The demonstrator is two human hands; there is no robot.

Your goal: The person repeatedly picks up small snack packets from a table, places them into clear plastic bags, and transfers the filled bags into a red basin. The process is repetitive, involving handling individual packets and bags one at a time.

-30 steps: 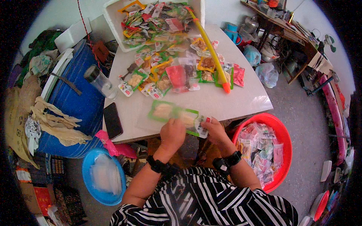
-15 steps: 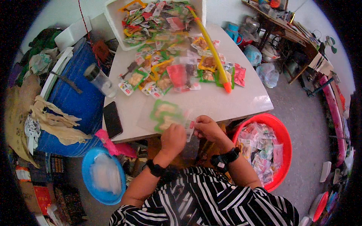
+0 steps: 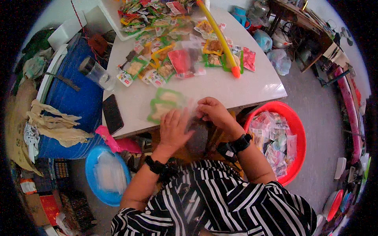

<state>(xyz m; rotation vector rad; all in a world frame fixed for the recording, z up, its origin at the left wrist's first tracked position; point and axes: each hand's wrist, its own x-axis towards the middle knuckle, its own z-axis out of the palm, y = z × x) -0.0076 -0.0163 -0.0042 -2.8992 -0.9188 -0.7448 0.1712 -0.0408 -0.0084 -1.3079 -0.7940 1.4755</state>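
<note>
A clear plastic bag [image 3: 184, 103] lies at the table's near edge, with green-edged snack packets [image 3: 160, 105] showing through it. My left hand [image 3: 173, 128] rests on the bag with its fingers stretched out and slightly blurred. At the bag's right end, my right hand [image 3: 214, 113] has thumb and fingers pinched together on the edge of the plastic. Beyond my hands is a spread of colourful snack packets [image 3: 165, 70], among them a red packet [image 3: 181, 63]. A yellow tube with an orange tip [image 3: 222, 43] lies across the right of this spread.
A white foam box [image 3: 112, 23] full of packets stands at the back. Left on the table [image 3: 134, 118] are a black phone [image 3: 113, 114] and a clear jar [image 3: 96, 73]. A red basin [image 3: 301, 145] of filled bags stands right; a blue basin [image 3: 89, 177] holds clear bags.
My left hand has gone from curled fingers to outstretched ones on the bag. The printed slip seen earlier by my right fingers no longer shows. The whole view has shifted slightly.
</note>
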